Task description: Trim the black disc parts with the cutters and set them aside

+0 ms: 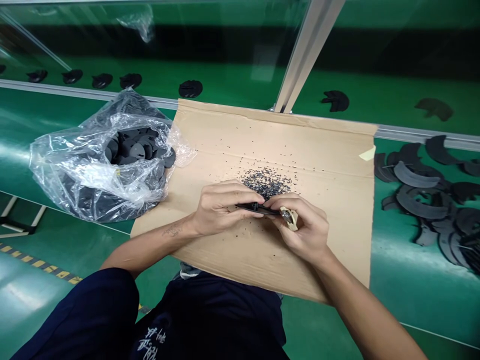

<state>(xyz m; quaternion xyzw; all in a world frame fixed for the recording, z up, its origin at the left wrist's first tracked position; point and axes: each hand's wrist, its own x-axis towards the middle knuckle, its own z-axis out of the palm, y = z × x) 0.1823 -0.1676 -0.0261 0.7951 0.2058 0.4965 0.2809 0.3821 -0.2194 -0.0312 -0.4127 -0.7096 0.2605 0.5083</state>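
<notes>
My left hand (219, 207) is closed around a flat black rubber piece (252, 207), held edge-on over a sheet of cardboard (318, 165). My right hand (303, 227) is closed on a small cream-handled tool (291, 218) whose tip meets the piece. Just beyond both hands lies a heap of tiny black trimmings (266, 182) on the cardboard.
A clear plastic bag (97, 160) full of round black pieces sits at the left. Curved black pieces (427, 192) are heaped on the green table at the right. More black pieces (190, 88) ride the green conveyor behind a metal rail (86, 93). A slanted aluminium post (307, 50) rises behind.
</notes>
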